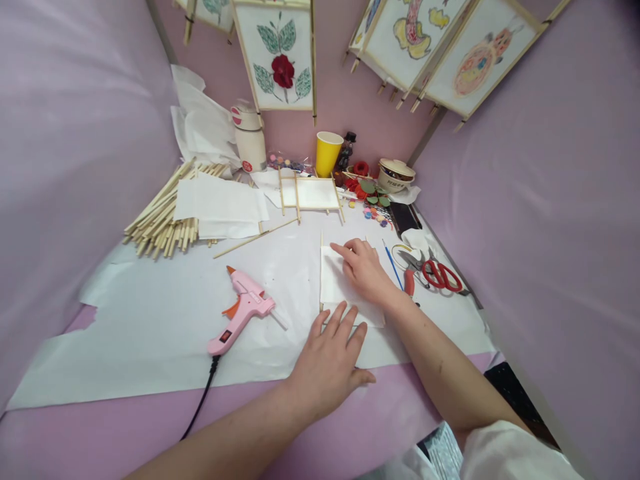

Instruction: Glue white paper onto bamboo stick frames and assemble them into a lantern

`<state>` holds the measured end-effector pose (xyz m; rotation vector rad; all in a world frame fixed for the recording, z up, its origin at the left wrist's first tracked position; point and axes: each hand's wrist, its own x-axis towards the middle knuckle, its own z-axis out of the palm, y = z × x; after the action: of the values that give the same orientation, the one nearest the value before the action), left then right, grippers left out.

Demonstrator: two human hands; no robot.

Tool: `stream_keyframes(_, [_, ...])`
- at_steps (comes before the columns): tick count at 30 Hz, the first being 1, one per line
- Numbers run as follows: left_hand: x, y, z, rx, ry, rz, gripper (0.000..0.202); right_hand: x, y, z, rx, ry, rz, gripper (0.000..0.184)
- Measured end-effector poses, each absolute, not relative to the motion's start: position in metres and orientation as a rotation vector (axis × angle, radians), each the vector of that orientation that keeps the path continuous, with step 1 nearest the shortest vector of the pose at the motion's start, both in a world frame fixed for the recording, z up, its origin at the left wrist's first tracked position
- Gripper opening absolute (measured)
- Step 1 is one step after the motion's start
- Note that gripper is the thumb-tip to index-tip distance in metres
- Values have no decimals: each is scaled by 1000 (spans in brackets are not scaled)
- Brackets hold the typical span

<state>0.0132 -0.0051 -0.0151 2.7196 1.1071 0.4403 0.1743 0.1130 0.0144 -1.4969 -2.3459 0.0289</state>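
A sheet of white paper (333, 283) lies over a small frame of thin wooden sticks in front of me. My right hand (364, 270) rests on the paper's upper part, its index finger stretched toward the top left corner. Across the near edge of the sheet lies my left hand (333, 357), with its fingers spread and fingertips touching the paper. Neither hand grips anything that I can see. Left of the paper, a pink hot glue gun (245, 310) lies on its side, a glue stick poking from its back.
A pile of wooden sticks (165, 227) lies at left, partly under white paper sheets (225, 203). Behind stand a small paper-covered frame (311, 193), a yellow cup (327, 155) and a bottle (250, 143). Red-handled scissors (440, 275) and pliers (410, 273) lie right. Painted lanterns (280, 63) hang above.
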Motion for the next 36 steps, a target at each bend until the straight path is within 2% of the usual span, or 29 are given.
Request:
stream_keyframes(6, [11, -2, -7, 2676, 1227, 520, 63, 200, 103, 17, -1626, -2299, -38, 47])
stream_keyframes(11, [13, 2, -7, 2645, 1338, 414, 69, 180, 113, 16, -1556, -2447, 37, 52])
stream_keyframes(16, [13, 4, -9, 2656, 1337, 373, 72, 159, 122, 13, -1533, -2526, 15, 43])
stream_keyframes(22, [13, 2, -12, 2676, 1342, 379, 72, 164, 112, 11, -1530, -2512, -22, 40])
stream_keyframes(36, [15, 0, -13, 2702, 1353, 357, 74, 207, 98, 5, -1925, -2243, -226, 32])
